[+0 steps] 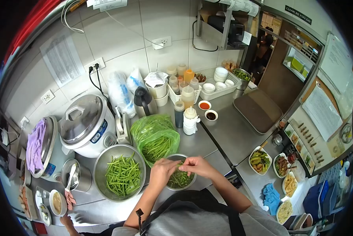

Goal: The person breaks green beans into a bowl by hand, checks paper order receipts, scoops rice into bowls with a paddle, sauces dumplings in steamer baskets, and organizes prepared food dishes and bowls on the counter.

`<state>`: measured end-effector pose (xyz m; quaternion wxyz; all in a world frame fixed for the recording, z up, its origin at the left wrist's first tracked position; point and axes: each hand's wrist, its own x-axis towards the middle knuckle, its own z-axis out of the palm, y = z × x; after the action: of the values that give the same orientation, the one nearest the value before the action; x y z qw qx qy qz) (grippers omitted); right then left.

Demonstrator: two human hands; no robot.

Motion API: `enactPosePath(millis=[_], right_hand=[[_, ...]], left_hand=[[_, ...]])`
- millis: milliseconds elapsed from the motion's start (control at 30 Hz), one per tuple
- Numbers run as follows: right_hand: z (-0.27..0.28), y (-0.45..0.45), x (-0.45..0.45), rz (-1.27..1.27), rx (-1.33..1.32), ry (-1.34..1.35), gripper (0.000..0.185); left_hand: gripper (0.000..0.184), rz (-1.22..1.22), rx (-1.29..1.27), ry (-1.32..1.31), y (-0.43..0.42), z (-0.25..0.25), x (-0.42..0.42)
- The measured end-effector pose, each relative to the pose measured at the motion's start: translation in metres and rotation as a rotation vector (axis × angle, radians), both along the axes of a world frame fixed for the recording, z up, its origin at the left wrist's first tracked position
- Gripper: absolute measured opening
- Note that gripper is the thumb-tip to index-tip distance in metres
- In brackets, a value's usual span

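Over a small metal bowl (193,181) my two hands meet, fingers pinched together. My left hand (164,171) and my right hand (199,166) both grip a green bean (179,165), mostly covered by the fingertips. Inside the small bowl lie short green scraps (179,179). To the left, a larger metal bowl (99,173) holds cut green bean pieces (123,176). Just behind my left hand, an open green plastic bag (152,122) is full of long whole green beans (159,148).
Behind stand a rice cooker (88,126), a dark jug (144,103) and squeeze bottles (190,121). Two sauce dishes (211,115) and a brown tray (258,110) are farther right. Plated dishes (260,161) line the right counter. Another person's hand (67,221) shows at lower left.
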<state>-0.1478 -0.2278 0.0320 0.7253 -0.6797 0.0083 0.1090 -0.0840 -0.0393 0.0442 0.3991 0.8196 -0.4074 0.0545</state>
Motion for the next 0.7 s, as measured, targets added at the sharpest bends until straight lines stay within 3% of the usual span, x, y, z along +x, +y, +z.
enactPosePath(millis=[100, 167, 267, 333, 367, 433, 500, 700], right_hand=[[-0.009, -0.001, -0.002, 0.004, 0.153, 0.032, 0.012], [-0.019, 0.003, -0.001, -0.063, 0.406, 0.062, 0.009], [-0.022, 0.011, 0.001, -0.233, 0.676, 0.179, 0.009], [-0.029, 0.004, 0.005, -0.155, 0.833, 0.062, 0.01], [-0.028, 0.002, 0.005, -0.172, 0.811, 0.077, 0.011], [-0.021, 0.003, 0.004, -0.206, 0.758, 0.083, 0.016], [-0.025, 0.008, 0.003, -0.202, 0.514, 0.12, 0.021], [-0.028, 0.043, -0.004, 0.032, 0.152, 0.15, 0.032]], left_hand=[[0.021, 0.003, -0.048, 0.181, -0.003, -0.003, -0.01], [0.021, 0.038, -0.06, 0.321, -0.004, -0.003, -0.014], [0.02, 0.036, -0.07, 0.315, -0.005, -0.008, -0.017], [0.019, 0.063, -0.096, 0.358, -0.007, -0.007, -0.02], [0.019, 0.081, -0.119, 0.397, -0.007, -0.008, -0.021], [0.021, 0.053, -0.468, 0.715, -0.009, -0.028, -0.016], [0.022, 0.009, -0.7, 0.942, -0.008, -0.034, -0.005], [0.03, 0.072, -0.83, 1.177, -0.004, -0.034, 0.005]])
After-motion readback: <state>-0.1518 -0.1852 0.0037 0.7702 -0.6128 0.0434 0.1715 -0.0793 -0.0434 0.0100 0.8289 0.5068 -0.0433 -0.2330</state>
